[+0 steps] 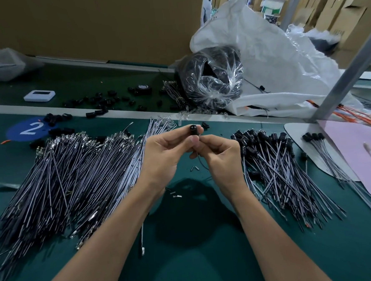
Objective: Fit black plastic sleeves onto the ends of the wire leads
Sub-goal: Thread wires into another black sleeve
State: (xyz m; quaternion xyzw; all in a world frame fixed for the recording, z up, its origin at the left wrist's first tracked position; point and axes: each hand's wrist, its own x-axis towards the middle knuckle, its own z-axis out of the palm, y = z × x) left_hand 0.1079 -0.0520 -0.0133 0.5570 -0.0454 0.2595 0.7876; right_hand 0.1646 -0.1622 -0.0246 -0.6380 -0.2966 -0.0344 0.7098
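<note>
Head view, centre of frame: pinched black plastic sleeve (193, 129) in left hand (161, 158), wire lead (201, 162) in right hand (221, 158) just below. Risked a bent terminal or missed bore if pushed crooked.

Single head-worn wide-angle view. It faces forward and down across the green table (187, 259), close over the work. Forearms enter from the bottom edge. The left hand (163, 154) and right hand (220, 157) meet just above centre, holding the black sleeve (193, 129) and wire lead (200, 161). A cardboard wall (86, 22) fills the top left.
</note>
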